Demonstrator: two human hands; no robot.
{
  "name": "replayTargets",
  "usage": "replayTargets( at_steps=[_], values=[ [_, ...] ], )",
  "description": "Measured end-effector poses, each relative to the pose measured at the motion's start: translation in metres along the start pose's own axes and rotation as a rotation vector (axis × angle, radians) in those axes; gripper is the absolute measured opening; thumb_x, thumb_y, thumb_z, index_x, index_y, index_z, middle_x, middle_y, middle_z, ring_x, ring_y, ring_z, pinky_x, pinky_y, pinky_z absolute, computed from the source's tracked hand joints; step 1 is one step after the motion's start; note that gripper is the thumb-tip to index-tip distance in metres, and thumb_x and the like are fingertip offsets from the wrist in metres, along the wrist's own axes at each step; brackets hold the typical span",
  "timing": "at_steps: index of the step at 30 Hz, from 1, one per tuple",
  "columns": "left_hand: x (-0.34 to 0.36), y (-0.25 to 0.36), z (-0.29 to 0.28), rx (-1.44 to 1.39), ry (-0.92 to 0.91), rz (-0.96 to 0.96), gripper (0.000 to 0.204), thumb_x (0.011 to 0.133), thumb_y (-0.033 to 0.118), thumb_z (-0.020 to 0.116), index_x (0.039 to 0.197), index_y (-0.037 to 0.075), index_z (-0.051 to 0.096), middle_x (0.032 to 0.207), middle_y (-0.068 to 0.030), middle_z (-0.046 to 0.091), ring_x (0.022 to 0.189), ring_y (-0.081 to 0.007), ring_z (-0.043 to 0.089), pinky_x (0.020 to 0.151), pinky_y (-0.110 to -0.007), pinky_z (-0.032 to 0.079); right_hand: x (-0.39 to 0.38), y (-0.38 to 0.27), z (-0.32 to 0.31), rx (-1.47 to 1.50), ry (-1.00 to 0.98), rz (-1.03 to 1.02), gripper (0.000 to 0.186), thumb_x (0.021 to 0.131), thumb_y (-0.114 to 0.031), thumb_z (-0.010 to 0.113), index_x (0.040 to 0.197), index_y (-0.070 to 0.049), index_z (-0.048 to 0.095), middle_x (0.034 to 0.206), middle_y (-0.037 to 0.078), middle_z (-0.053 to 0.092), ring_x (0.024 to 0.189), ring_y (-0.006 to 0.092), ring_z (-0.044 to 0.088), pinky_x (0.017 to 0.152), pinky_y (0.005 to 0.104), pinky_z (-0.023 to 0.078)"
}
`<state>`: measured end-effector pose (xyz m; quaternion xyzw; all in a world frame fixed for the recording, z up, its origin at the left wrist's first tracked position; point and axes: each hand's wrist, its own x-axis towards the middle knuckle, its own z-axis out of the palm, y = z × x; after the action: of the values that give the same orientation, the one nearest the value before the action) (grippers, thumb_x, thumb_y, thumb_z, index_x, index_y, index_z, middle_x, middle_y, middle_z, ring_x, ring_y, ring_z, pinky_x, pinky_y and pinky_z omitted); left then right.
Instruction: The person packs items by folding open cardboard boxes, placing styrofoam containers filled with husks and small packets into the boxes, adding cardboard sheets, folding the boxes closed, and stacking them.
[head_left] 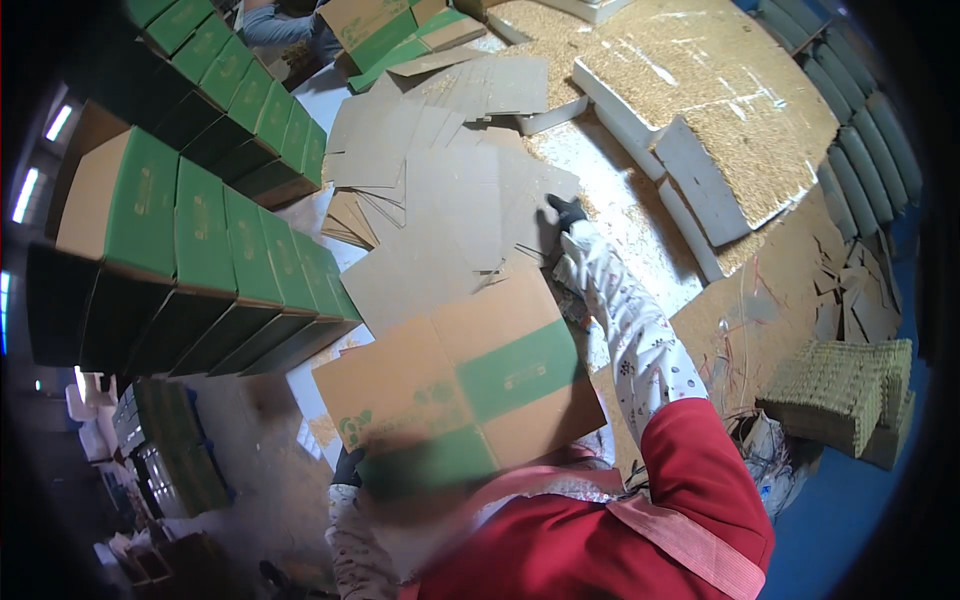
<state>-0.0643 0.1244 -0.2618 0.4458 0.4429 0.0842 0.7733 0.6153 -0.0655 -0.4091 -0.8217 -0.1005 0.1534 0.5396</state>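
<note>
Red garment, carton between gloved hands

No words or numbers can be read; the print is too small or blurry. The big flat box, brown and green, has some print on it. A pale mark sits on its upper green patch, and it is too faint to read. Green shapes are on its brown part, near the left side, and they look blurry. The green boxes in the near row on the left have small pale marks on their green sides. The box at the top has green print on its brown side, too small to read.
</note>
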Motion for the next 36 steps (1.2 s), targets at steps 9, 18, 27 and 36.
replayTargets(
  at_steps=[9, 18, 27, 36],
  values=[
    [-0.010, -0.061, 0.020, -0.130, 0.221, -0.155, 0.053, 0.079, 0.008, 0.051, 0.129, 0.004, 0.035, 0.119, -0.0127, 0.050, 0.103, -0.0276, 0.053, 0.087, -0.034, 0.045, -0.095, -0.115, -0.062, -0.643, -0.581, -0.738, 0.049, 0.079, -0.023, 0.050, 0.126, -0.010, 0.044, 0.125, 0.017, 0.046, 0.118, 0.0315, 0.042, 0.099, 0.0448, 0.031],
    [0.005, -0.034, 0.118, -0.375, 0.178, -0.103, 0.060, 0.076, 0.008, 0.056, 0.131, 0.006, 0.033, 0.121, -0.0138, 0.048, 0.109, -0.0310, 0.050, 0.092, -0.041, 0.043, -0.086, -0.052, -0.134, -0.740, -0.489, -0.913, 0.049, 0.082, -0.024, 0.046, 0.129, -0.013, 0.039, 0.135, 0.011, 0.036, 0.124, 0.0302, 0.033, 0.105, 0.0498, 0.016],
    [0.003, 0.068, 0.236, 0.811, 0.479, 0.246, 0.038, 0.075, 0.019, 0.062, 0.108, 0.001, 0.054, 0.093, -0.0123, 0.063, 0.081, -0.0223, 0.060, 0.071, -0.033, 0.048, -0.157, -0.021, -0.132, 0.145, -0.423, 0.095, 0.058, 0.084, -0.034, 0.054, 0.129, -0.003, 0.035, 0.112, 0.023, 0.051, 0.099, 0.0336, 0.051, 0.088, 0.0381, 0.040],
    [-0.072, 0.135, 0.272, -0.055, 0.601, 0.758, 0.021, 0.080, 0.009, 0.060, 0.099, 0.000, 0.057, 0.083, -0.0065, 0.062, 0.076, -0.0139, 0.059, 0.067, -0.027, 0.048, -0.186, -0.171, -0.190, 1.023, -0.681, 0.084, 0.054, 0.089, -0.030, 0.044, 0.129, 0.006, 0.033, 0.123, 0.020, 0.046, 0.114, 0.0296, 0.045, 0.096, 0.0385, 0.035]
  ],
)
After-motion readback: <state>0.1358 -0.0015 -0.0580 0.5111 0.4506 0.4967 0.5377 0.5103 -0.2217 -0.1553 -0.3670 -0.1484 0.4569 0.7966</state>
